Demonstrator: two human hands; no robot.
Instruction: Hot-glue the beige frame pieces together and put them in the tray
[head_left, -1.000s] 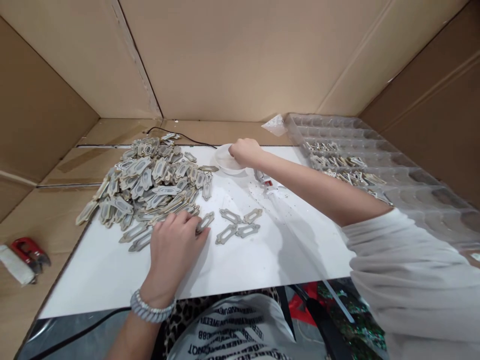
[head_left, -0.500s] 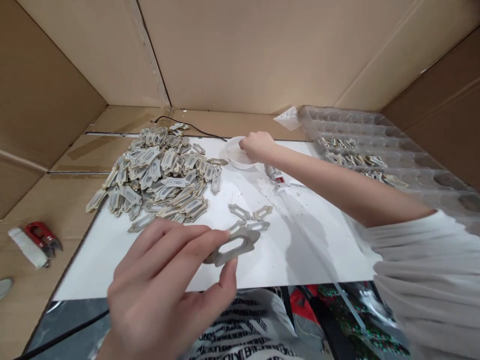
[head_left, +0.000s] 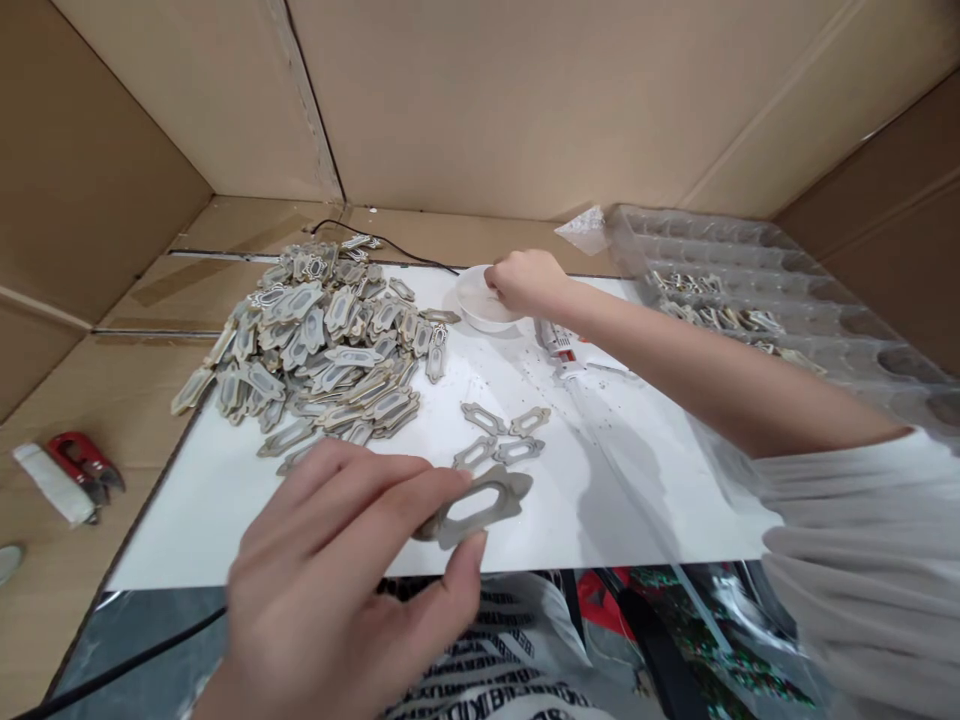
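Note:
My left hand [head_left: 345,590] is raised close to the camera and pinches a flat grey ornate frame piece [head_left: 480,507] with an oval hole between thumb and fingers. My right hand [head_left: 529,280] reaches across to a small white bowl [head_left: 476,300] at the back of the white board [head_left: 645,490]; its fingers are curled at the bowl's rim, and what they hold is hidden. Several loose frame pieces [head_left: 501,435] lie on the board between the hands. A large pile of the same pieces [head_left: 322,340] covers the board's left rear.
A glue gun [head_left: 562,352] lies right of the bowl, under my forearm. A clear plastic compartment tray [head_left: 757,310] with finished pieces sits at the right. Red clippers [head_left: 79,462] lie on the cardboard at the left. Cardboard walls enclose the space. A black cable [head_left: 390,243] runs behind the pile.
My left hand picked one frame piece from beside the pile and lifted it toward the camera. The right hand stayed at the white bowl.

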